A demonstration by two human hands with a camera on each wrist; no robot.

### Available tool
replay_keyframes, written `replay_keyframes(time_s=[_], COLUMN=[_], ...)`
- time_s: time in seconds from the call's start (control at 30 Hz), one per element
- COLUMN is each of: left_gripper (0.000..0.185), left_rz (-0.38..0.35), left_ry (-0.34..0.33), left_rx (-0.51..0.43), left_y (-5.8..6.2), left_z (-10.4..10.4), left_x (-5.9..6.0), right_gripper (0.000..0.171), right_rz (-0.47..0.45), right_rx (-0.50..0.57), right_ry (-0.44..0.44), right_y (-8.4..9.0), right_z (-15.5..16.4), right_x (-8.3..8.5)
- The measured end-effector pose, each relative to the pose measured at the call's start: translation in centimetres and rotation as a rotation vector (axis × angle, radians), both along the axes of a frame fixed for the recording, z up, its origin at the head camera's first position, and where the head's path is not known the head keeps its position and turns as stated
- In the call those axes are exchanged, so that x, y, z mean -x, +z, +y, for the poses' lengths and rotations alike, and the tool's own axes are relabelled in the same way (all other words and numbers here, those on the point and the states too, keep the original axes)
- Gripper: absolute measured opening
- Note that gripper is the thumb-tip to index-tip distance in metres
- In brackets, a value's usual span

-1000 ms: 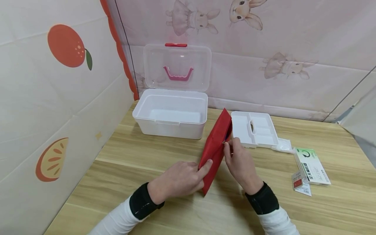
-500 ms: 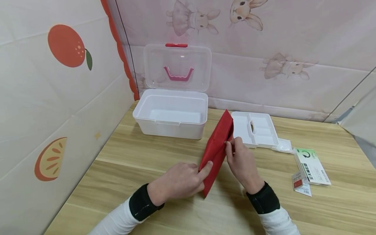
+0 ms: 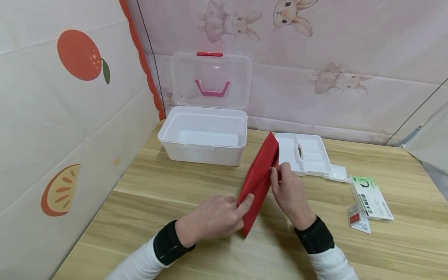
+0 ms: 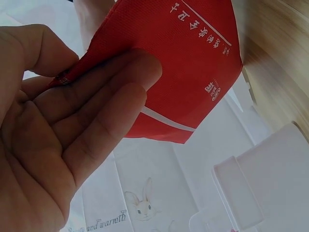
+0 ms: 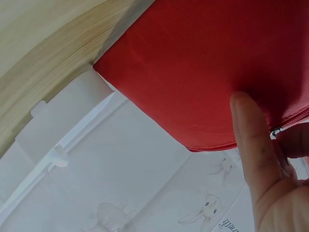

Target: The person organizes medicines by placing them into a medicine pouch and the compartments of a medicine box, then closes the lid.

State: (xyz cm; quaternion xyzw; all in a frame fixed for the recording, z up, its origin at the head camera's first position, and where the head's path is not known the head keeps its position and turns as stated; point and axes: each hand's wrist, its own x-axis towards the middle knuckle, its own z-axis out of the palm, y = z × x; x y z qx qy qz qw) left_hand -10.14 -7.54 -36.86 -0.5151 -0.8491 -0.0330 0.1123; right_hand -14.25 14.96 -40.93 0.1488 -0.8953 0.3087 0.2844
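Materials and finishes, with clock directions taken from the pouch in the head view. The red pouch (image 3: 254,181) is matt woven cloth, finely textured, with flat white print; its zip pull (image 5: 275,132) is shiny metal. At 10 o'clock, the box (image 3: 203,153) is smooth, opaque white plastic with a soft sheen; at 11, its lid (image 3: 185,77) is glossy translucent plastic with a pink plastic handle (image 3: 212,93). At 2 o'clock, the tray (image 3: 286,149) is smooth white plastic. At 3, the packet (image 3: 338,173) is shiny clear film and the carton (image 3: 374,198) smooth printed card. At 4 and 8, the wristbands (image 3: 314,236) are matt black fabric. The tabletop (image 3: 147,210) is smooth, wood-grained; at 12, the backdrop (image 3: 350,42) is creased, matt, printed cloth.
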Motion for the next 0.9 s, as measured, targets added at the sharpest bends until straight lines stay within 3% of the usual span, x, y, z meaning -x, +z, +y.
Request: replay_keyframes(time_s=[0.9], left_gripper=[0.048], left_rz=[0.034], left_ry=[-0.013], left_rx=[0.037], left_y=[0.11], left_z=[0.28], left_x=[-0.58], right_gripper=[0.009], right_rz=[0.002], right_rx=[0.007], right_ry=[-0.019], right_y=[0.08], right_z=[0.38], right_x=[0.19])
